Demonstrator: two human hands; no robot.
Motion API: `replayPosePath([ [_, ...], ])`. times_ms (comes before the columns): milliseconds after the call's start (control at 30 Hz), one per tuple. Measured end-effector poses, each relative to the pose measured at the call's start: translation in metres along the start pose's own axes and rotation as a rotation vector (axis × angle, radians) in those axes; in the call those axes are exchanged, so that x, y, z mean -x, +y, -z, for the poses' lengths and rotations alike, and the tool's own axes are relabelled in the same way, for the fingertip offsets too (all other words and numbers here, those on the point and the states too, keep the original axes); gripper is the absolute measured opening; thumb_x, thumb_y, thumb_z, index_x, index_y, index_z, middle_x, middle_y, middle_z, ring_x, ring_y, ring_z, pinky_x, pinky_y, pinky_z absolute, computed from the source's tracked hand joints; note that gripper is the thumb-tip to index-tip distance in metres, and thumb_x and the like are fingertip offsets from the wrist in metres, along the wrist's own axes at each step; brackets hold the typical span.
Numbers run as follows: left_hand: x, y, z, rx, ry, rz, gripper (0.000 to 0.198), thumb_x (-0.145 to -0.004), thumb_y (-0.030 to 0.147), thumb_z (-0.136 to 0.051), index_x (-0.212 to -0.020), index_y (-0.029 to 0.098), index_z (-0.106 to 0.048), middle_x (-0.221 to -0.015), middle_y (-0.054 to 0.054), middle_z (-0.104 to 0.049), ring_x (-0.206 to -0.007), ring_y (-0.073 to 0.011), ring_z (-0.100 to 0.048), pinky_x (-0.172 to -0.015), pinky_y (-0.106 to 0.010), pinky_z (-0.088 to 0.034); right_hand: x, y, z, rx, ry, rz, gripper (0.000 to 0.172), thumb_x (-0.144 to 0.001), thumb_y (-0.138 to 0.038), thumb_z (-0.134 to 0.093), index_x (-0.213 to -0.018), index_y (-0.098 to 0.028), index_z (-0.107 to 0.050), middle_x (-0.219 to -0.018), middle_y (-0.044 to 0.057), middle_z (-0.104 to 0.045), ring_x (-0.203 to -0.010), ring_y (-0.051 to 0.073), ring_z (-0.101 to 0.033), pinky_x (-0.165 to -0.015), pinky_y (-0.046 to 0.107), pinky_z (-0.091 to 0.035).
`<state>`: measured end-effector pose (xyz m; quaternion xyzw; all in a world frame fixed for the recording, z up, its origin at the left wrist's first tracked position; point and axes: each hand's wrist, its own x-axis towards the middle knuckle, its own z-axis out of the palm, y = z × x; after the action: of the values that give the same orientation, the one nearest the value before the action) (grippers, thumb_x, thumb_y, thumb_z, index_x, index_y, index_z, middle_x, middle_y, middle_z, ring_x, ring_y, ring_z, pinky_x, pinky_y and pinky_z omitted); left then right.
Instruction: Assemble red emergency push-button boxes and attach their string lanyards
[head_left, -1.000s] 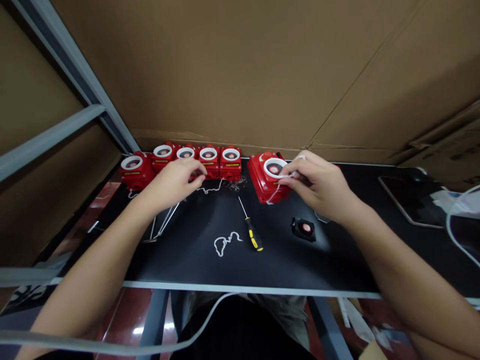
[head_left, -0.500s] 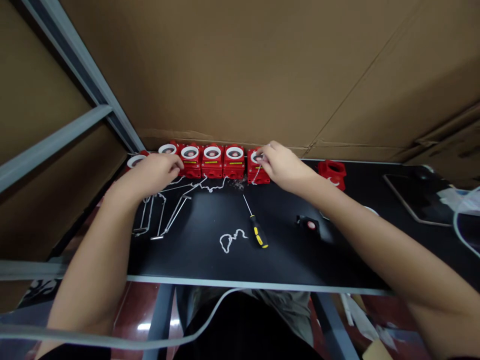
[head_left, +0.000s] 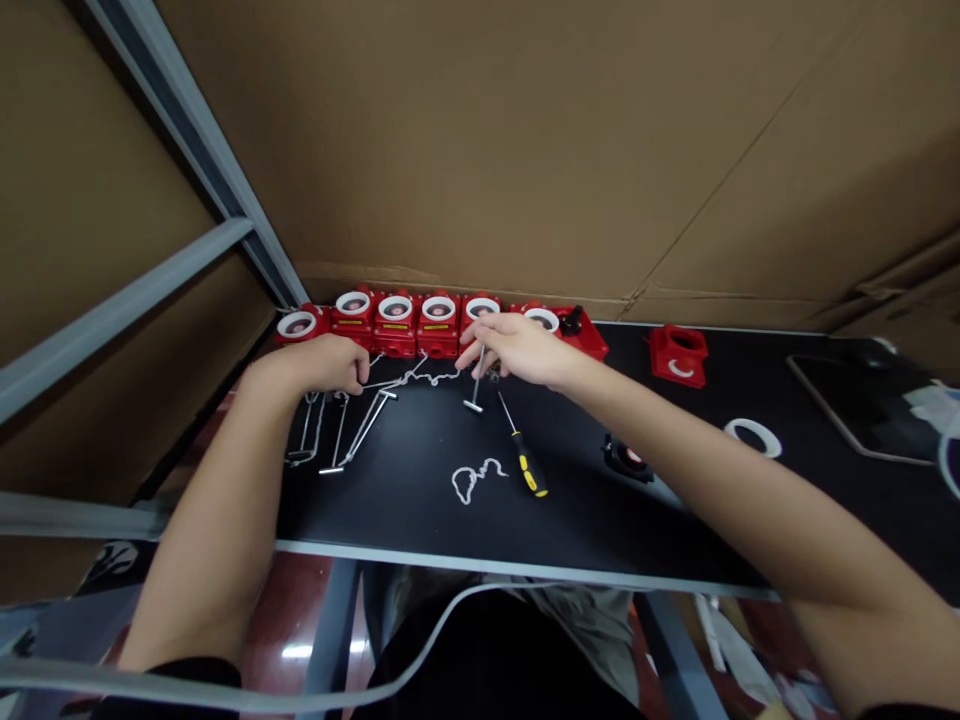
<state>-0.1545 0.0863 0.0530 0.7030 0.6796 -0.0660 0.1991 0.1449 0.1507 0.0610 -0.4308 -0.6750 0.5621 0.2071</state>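
Observation:
My right hand is above the table in front of the red boxes, its fingers pinching the shaft of a small T-shaped metal hammer that hangs head down. Farther left, my left hand is closed beside the row. Its fingertips meet a thin pale line, and what they hold is hidden. Several red alarm boxes with white rings stand against the cardboard. A white chain runs along their front. More T-shaped metal hammers lie below my left hand.
A yellow-black screwdriver and a loose white chain lie mid-table. To the right are a black part, a white ring, a red housing and a dark tablet. A metal frame rises at left.
My right hand has moved left and down from the rightmost box, and a hammer now shows in its fingers. My left hand stays near the row's left end. The view has shifted slightly.

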Motion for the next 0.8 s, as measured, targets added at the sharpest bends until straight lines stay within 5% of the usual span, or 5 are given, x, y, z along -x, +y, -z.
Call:
replayPosePath([
  [133, 0.008, 0.008, 0.003, 0.046, -0.016, 0.008, 0.023, -0.065, 0.027, -0.065, -0.085, 0.023, -0.076, -0.086, -0.003, -0.083, -0.080, -0.0235, -0.076, -0.072, -0.030, -0.052, -0.003, 0.018, -0.005, -0.046, 0.020, 0.020, 0.030, -0.119, -0.013, -0.046, -0.098, -0.012, -0.068, -0.090, 0.010, -0.084, -0.056, 0.007, -0.057, -0.053, 0.017, -0.049],
  [333, 0.046, 0.008, 0.027, 0.222, 0.068, 0.050, 0.035, -0.077, 0.037, -0.058, -0.105, 0.022, -0.073, -0.081, -0.002, -0.079, -0.080, -0.0245, -0.077, -0.072, -0.030, -0.056, 0.003, 0.034, -0.020, -0.171, -0.005, -0.093, 0.023, -0.112, 0.000, -0.043, -0.110, -0.012, -0.063, -0.095, 0.007, -0.076, -0.064, 0.009, -0.072, -0.071, 0.026, -0.071],
  [533, 0.092, 0.004, 0.033, 0.210, 0.268, 0.133, 0.048, -0.089, 0.057, -0.053, -0.113, 0.022, -0.076, -0.098, -0.005, -0.080, -0.084, -0.0258, -0.073, -0.073, -0.033, -0.057, 0.003, 0.044, -0.037, -0.186, 0.003, -0.102, 0.021, -0.113, -0.002, -0.051, -0.127, -0.011, -0.062, -0.112, 0.010, -0.075, -0.083, 0.010, -0.081, -0.097, 0.032, -0.074],
  [633, 0.114, -0.002, 0.015, 0.108, 0.328, 0.224, 0.056, -0.091, 0.058, -0.046, -0.120, 0.024, -0.080, -0.107, -0.005, -0.083, -0.089, -0.0293, -0.077, -0.084, -0.039, -0.061, 0.013, 0.042, -0.031, -0.104, -0.017, -0.073, 0.035, -0.111, -0.007, -0.060, -0.145, -0.014, -0.062, -0.115, 0.008, -0.077, -0.089, 0.012, -0.083, -0.102, 0.030, -0.072],
  [800, 0.139, -0.011, -0.052, -0.021, 0.585, 0.291, 0.061, -0.099, 0.054, -0.038, -0.124, 0.017, -0.080, -0.129, -0.017, -0.083, -0.113, -0.0397, -0.079, -0.107, -0.052, -0.061, 0.061, 0.041, 0.006, 0.218, -0.084, 0.011, 0.068, -0.104, -0.021, -0.070, -0.171, -0.025, -0.054, -0.121, 0.009, -0.080, -0.081, 0.018, -0.080, -0.066, 0.029, -0.066],
])
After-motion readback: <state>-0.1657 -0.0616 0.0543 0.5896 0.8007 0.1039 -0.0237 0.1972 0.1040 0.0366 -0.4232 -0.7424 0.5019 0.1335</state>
